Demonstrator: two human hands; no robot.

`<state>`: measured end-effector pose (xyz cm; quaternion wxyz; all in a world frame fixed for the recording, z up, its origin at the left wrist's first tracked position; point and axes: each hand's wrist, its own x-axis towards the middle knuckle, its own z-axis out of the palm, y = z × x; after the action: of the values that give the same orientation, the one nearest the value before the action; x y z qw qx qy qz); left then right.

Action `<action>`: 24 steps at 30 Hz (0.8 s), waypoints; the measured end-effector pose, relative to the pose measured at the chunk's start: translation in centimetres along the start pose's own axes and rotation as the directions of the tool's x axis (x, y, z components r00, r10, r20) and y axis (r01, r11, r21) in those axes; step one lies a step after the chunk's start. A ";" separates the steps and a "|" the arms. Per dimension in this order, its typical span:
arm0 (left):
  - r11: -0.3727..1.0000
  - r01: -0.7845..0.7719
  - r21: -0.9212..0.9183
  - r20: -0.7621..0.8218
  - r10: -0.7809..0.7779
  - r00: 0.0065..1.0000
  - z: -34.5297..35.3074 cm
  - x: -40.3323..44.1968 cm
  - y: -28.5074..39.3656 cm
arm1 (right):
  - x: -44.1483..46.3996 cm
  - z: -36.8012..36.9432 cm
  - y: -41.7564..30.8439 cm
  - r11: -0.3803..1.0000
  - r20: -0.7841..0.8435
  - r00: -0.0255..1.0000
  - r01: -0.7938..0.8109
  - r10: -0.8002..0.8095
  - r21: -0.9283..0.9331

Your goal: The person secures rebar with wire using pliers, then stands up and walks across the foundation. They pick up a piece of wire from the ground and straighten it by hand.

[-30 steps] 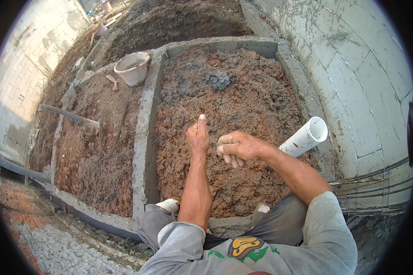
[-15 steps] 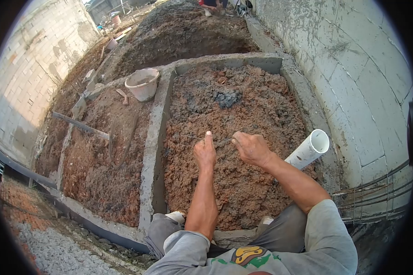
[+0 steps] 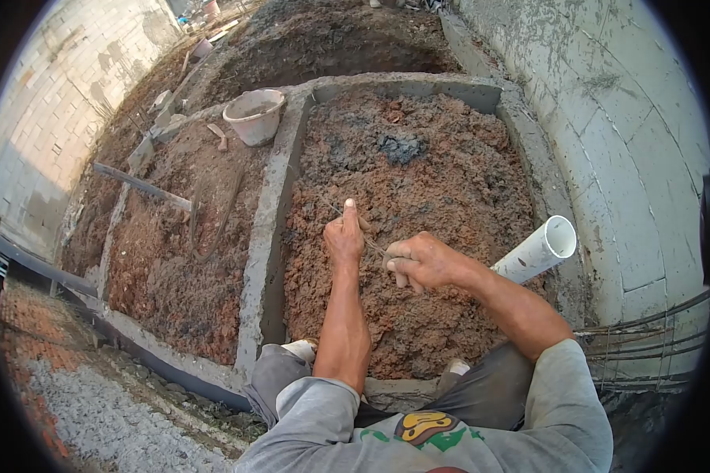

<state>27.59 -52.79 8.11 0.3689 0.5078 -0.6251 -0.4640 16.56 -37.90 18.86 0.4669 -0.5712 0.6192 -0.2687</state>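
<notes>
A thin strand, string or wire, runs between my two hands over the lumpy brown soil. My left hand is closed around it with the thumb pointing up, and a short end sticks out at the upper left. Lower and to the right, my right hand pinches the strand with fingers curled. The strand's exact material is too fine to make out. Just beyond my right forearm, a white plastic pipe leans up out of the soil, its mouth open.
Concrete beams frame the soil bed. To the left are a dirty bucket, a small tool-like object, a grey bar and a dark loop lying on dirt. A block wall and bent rebar stand at the right.
My right hand has moved down and turned, its fingers now curling downward. My left hand has shifted slightly left and up. The view has tilted a little.
</notes>
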 end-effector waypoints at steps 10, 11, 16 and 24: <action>0.990 0.024 0.140 -0.089 -0.011 0.996 0.5 -1.0 0.2 | 2.0 0.2 5.2 0.844 -0.580 0.749 -0.053 -0.319 -0.533; 0.990 -0.022 0.141 -0.094 0.035 0.995 0.5 -0.9 0.6 | 2.2 -0.2 5.2 0.843 -0.582 0.748 -0.057 -0.319 -0.535; 0.988 -0.112 0.108 -0.108 0.123 0.986 0.7 -1.2 0.5 | 3.6 -1.0 7.0 0.820 -0.430 0.886 -0.372 0.174 -0.435; 0.987 -0.134 -0.083 0.033 0.137 0.990 0.7 -0.7 -1.9 | 0.8 -0.9 4.0 0.997 0.316 0.946 -0.081 0.074 0.011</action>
<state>27.61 -52.01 6.09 0.4075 0.4397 -0.6461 -0.4724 14.03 -38.04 15.57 0.5767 -0.5765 0.5555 -0.1629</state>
